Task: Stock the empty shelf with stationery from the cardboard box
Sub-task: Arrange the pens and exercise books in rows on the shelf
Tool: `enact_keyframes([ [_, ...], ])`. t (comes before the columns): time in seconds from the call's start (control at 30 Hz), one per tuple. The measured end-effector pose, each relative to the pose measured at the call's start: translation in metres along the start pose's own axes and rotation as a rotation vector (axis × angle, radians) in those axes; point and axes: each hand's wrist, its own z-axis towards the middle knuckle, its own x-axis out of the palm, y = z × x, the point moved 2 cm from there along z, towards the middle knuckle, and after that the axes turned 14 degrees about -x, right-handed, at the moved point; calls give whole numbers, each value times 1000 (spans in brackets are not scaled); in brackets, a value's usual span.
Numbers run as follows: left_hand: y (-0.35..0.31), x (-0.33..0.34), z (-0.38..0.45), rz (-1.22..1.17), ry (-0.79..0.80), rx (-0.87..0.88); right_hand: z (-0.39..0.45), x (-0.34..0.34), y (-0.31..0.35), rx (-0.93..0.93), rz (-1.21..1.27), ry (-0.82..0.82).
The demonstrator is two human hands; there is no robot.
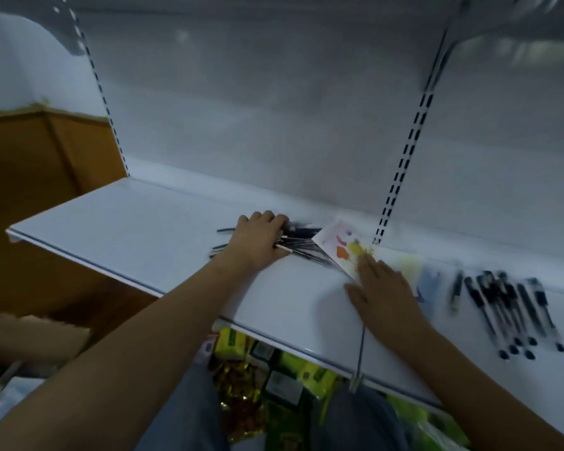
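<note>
My right hand [383, 288], nearest at lower right, lay with straight fingers [368, 265] flat on the coloured sheet [342, 244]. At frame centre my left hand [258, 240] curled over loose pencils [303, 247] on the shelf [127, 229]; squaring them gently seemed best.

My left hand [258, 237] lies palm-down on the white shelf [137, 229], fingers curled over a loose bundle of thin dark pencils or brushes [302, 247]; their tips fan out to the right of my knuckles, and a few ends project to the left of my wrist. My right hand [380, 286] presses flat, fingers straight, on a colourful printed sheet [342, 244], whose far corner touches the bundle. Right of this hand, apart from it, a row of black capped pens [508, 310] lies on the shelf. Below my forearms, yellow-green packets [310, 369] sit on a lower level; a cardboard box [33, 336], blurred, sits below my left arm.
</note>
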Motion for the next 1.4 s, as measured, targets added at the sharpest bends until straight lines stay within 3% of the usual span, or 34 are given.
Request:
enact_keyframes([
  [0.07, 11, 4, 7, -34, 8, -14, 4, 6, -6, -22, -5, 54],
  [0.27, 40, -5, 13, -128, 191, 46, 8, 10, -6, -70, 19, -41],
  [0.4, 64, -4, 4, -142, 139, 51, 22, 0, 11, -121, 111, -110],
  [0.5, 80, 2, -7, -175, 78, 22, 42, -1, 38, -275, 107, -205],
  [0.57, 86, 3, -12, -199, 81, 15, 60, 1, 54, -334, 118, -159],
  [0.67, 97, -1, -16, -220, 72, 18, 92, 7, 62, -277, 97, 35],
  [0.83, 118, 1, -25, -260, 24, -141, 111, 12, 62, -234, -43, -119],
  [0.93, 117, 5, -26, -262, -49, -136, 111, 14, 63, -260, -20, -184],
  [1.1, 117, 4, -21, -318, -81, -118, 121, 9, 72, -196, -26, -98],
  [1.4, 97, 7, 2, -269, -70, -240, 116, 4, 72, -210, 24, -69],
])
